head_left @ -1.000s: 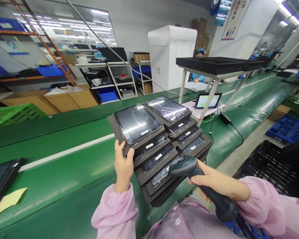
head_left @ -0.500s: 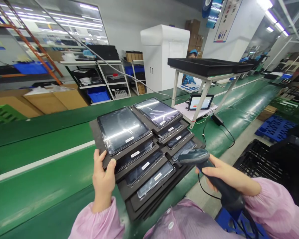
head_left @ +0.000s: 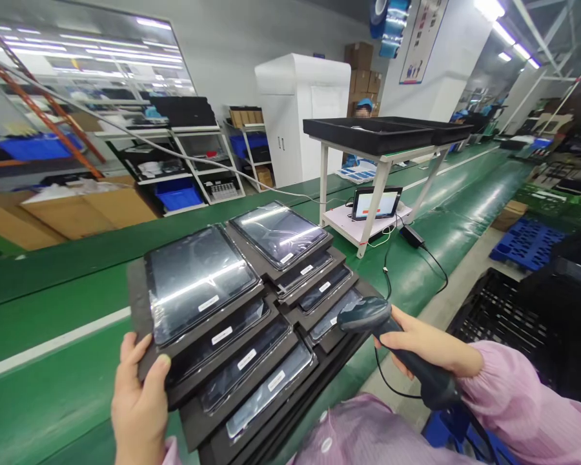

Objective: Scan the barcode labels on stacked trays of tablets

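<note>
Several black foam trays (head_left: pixel 138 294) lie in a staggered stack, each layer showing tablets with small white labels. The largest visible tablet (head_left: pixel 198 278) is on the top layer at the left, beside another tablet (head_left: pixel 279 232). My left hand (head_left: pixel 140 387) grips the near left corner of the upper tray, thumb on top. In my right hand (head_left: pixel 407 342) is a dark handheld scanner (head_left: pixel 365 314), its head over the right edge of the stack, near a labelled tablet (head_left: pixel 336 314). A cable hangs from the scanner's handle.
The stack rests on a green conveyor (head_left: pixel 68 381). Beyond it stand a white rack (head_left: pixel 380 194) with black trays on top and a small screen (head_left: pixel 376 203) below. A black adapter (head_left: pixel 411 236) with cables lies beside it. Black crates are at right; a person in a blue cap is behind the rack.
The stack and my left hand appear lower and further left in view. The scanner has shifted slightly left with my right hand. Both hands keep their holds.
</note>
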The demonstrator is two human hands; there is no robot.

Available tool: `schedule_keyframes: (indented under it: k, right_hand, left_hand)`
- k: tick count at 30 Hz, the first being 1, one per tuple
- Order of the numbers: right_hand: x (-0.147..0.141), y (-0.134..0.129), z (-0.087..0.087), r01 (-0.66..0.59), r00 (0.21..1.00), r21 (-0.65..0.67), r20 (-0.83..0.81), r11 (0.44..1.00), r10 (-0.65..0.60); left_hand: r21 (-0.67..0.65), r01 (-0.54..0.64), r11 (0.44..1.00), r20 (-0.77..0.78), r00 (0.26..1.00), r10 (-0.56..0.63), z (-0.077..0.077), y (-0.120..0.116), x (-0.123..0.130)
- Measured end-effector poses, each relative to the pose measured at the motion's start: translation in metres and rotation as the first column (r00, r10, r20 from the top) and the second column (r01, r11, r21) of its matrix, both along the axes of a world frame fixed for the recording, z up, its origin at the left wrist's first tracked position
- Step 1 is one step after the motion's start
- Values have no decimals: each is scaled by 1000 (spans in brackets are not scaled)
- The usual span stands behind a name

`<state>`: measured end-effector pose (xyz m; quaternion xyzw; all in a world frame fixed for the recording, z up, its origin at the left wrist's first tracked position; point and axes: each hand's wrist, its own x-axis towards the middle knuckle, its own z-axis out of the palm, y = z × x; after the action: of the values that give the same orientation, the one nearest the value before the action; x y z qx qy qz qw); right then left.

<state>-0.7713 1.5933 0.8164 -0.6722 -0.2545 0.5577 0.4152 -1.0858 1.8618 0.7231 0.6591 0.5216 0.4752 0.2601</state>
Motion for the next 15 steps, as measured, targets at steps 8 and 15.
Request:
schedule_keyframes:
  k: [8, 15]
  right_hand:
    - [79, 22, -40, 313, 941, 223, 61, 923, -333]
    - [185, 85, -161, 402, 875, 113, 245, 909, -418]
  left_hand:
    - [1, 39, 999, 61, 997, -39, -8, 6, -3]
    - [-70, 29, 997, 110, 994, -21, -1, 7, 1]
